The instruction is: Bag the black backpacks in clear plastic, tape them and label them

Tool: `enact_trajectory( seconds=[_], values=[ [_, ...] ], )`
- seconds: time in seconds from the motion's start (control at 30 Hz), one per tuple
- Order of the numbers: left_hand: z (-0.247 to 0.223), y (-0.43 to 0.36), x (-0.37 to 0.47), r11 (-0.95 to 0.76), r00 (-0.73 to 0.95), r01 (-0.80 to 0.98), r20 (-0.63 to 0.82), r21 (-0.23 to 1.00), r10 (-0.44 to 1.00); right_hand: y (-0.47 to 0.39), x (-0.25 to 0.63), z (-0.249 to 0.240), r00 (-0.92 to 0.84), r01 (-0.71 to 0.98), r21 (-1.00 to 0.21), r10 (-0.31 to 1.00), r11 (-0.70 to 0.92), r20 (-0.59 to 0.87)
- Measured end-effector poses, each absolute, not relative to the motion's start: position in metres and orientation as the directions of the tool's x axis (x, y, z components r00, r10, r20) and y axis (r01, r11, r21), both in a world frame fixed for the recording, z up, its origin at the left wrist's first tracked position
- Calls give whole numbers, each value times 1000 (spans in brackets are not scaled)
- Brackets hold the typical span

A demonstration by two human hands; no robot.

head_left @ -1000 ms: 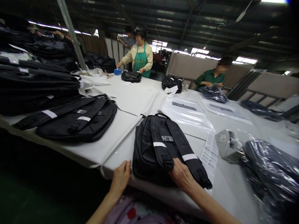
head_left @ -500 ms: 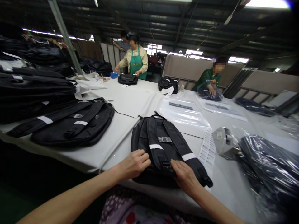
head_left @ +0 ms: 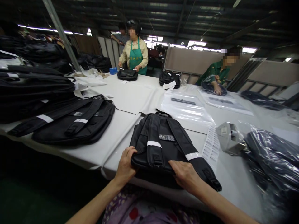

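Black rectangular backpack w/ smooth panels (head_left: 178, 152) lies strap side up at the near edge of the white-covered desk (head_left: 130, 96), right in front of me, top end pointing away. My L hand (head_left: 127, 165) is closed on its near L corner, fingers bent over the edge. My R hand (head_left: 187, 174) grips the near edge to the R of the L strap's black plastic buckle (head_left: 157, 160), fingertips on top. Each strap has a white paper band, L one (head_left: 154, 144) & R one (head_left: 193, 156); a shiny clear-film patch (head_left: 167, 137) sits betw. them. The R strap's end sticks out past the pack's R side.

Just R of the pack: white sheet of printed labels (head_left: 211, 146), then a grey angular tape dispenser (head_left: 227, 137), then dark goods in shiny clear plastic (head_left: 272, 152). Beyond the pack: flat clear plastic bags w/ a dark strip (head_left: 184, 107). To the L: 2nd black backpack, straps up (head_left: 93, 124), next to a tall pile of black bags (head_left: 30, 93).

Across the desk, a person in a green apron (head_left: 136, 57) has both hands at a small black bag (head_left: 127, 74), near a blue box (head_left: 113, 71). Far R, a person in a dark green shirt (head_left: 211, 73) handles a dark item in clear plastic (head_left: 211, 87).
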State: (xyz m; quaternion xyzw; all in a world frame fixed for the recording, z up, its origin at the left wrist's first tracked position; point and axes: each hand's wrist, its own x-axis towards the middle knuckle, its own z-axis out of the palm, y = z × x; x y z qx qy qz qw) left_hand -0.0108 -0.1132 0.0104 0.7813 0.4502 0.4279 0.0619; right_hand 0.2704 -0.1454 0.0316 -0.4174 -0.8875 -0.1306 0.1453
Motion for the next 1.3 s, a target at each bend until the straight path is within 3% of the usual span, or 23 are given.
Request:
enact_trajectory(
  seconds=[0.13, 0.27, 0.4, 0.6, 0.73, 0.9, 1.03, 1.1, 1.2, 1.23, 1.3],
  values=[
    [9, -103, -35, -754, 551, 626, 573, 196, 607, -152, 277, 26, -632, 744, 98, 649, 660, 423],
    [27, -111, -33, -728, 588, 676, 513, 113, 625, -156, 279, 16, -571, 791, 97, 673, 604, 470],
    [65, -121, -1, -636, 621, 770, 282, -50, 731, -155, 270, 21, -591, 792, 125, 700, 597, 401],
    [61, -101, 21, -821, 833, 554, 114, -141, 542, -158, 307, 19, -560, 815, 44, 765, 578, 320],
    [40, -91, 8, -845, 843, 520, 232, -120, 486, -163, 352, 16, -526, 846, 110, 781, 522, 335],
    [30, -95, 6, -843, 797, 534, 369, -59, 479, -167, 342, 18, -538, 834, 67, 781, 547, 318],
    [19, -100, 8, -829, 767, 556, 428, -69, 478, -166, 321, -8, -587, 773, 154, 602, 615, 541],
    [12, -101, 7, -821, 754, 565, 457, -85, 472, -166, 322, -12, -545, 782, 67, 626, 620, 558],
    [6, -103, 6, -817, 746, 571, 465, -80, 476, -167, 345, 4, -402, 827, -225, 823, 515, 402],
    [6, -103, 5, -815, 746, 574, 460, -77, 482, -165, 357, 10, -303, 855, -299, 877, 423, 374],
    [6, -104, 6, -810, 747, 582, 441, -74, 497, -158, 382, 19, 66, 902, -417, 921, 110, 385]
  ],
)
